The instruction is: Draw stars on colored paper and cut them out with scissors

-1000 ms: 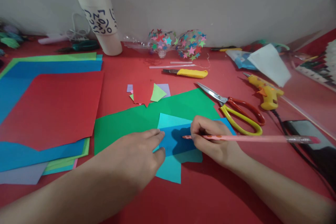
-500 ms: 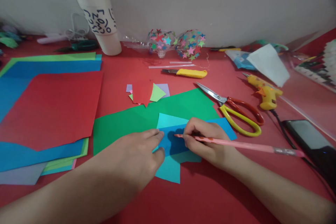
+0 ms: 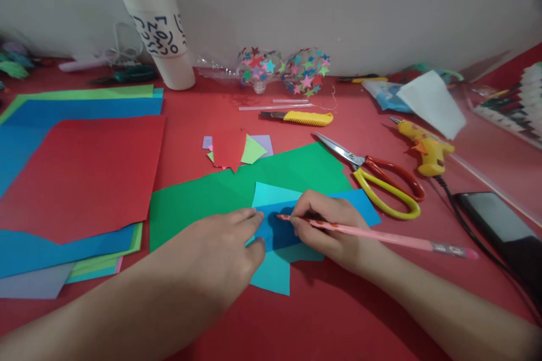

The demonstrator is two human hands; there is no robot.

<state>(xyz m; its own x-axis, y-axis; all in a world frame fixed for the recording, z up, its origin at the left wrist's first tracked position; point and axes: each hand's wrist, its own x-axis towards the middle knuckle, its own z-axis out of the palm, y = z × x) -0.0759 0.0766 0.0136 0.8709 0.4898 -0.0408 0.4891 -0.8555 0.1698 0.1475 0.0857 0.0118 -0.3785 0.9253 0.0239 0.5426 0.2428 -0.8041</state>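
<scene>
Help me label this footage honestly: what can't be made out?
Left end of the blue strip: head view, hidden by the left hand.
Any mark from the pencil: head view, too small, in shadow.
Right part of the black device: head view, cut off by the picture's edge.

Your right hand (image 3: pixel 332 208) has worked the pink pencil (image 3: pixel 381 236) leftward along the blue strip (image 3: pixel 358 203), its tip now closer to the fingers of your left hand (image 3: pixel 231 245). The eraser end, seen against the black device (image 3: pixel 493 217) a second ago, has swung toward you, clear of it.
</scene>
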